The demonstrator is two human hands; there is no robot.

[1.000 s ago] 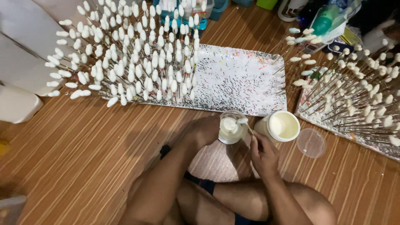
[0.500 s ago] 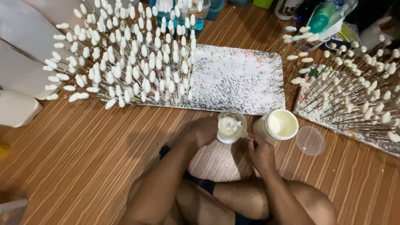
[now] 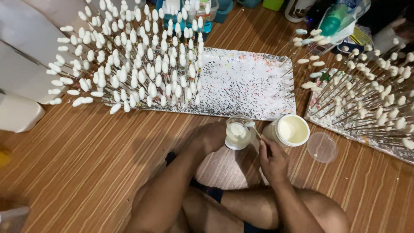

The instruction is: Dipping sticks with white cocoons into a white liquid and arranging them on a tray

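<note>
A home craft workspace: wood-patterned floor [image 3: 86, 151], paint-speckled foam boards [image 3: 246, 82] bristling with white-tipped sticks [image 3: 138, 64].

The floor [image 3: 86, 146] is striped in brown wood grain. The board [image 3: 246, 82] is white, speckled black. The tub [image 3: 293, 130] is filled with cream-white.

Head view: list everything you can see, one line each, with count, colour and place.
small glass cup: one, clear with white liquid, floor centre, held by left hand
stick: one, thin, white tip at the cup rim, in right hand
tub: one, white, open, cream contents, right of cup
lid: one, clear, round, floor right of tub
foam board: one, white, speckled, behind cup
white-tipped sticks: many, stuck upright in board's left half
second rack of sticks: many, white tips, far right
wooden floor: brown, striped
left hand: gripping cup
right hand: pinching stick
</note>
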